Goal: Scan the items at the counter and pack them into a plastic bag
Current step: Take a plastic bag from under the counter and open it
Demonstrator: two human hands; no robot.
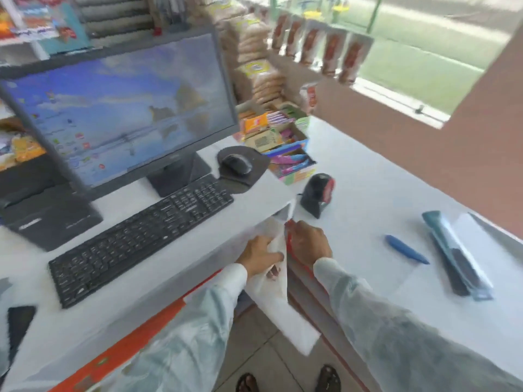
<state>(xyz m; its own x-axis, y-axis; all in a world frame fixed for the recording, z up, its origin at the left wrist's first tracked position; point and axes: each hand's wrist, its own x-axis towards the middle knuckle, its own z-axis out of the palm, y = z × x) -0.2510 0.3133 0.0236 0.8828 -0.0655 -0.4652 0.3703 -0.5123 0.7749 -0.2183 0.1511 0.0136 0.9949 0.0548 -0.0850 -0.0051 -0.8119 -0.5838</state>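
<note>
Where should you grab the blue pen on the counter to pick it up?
Pinch the blue pen around its middle, coming straight down from above. It lies flat on the white counter, slanting from upper left to lower right, with open space along both long sides, so fingers fit across its narrow width. The middle should keep it balanced. The packaged item lies to its right, apart.

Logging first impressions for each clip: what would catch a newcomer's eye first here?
The big monitor at upper left, above a black keyboard. Low in the middle, both hands, left hand and right hand, hold a white plastic bag at the counter's edge, near the barcode scanner.
</note>
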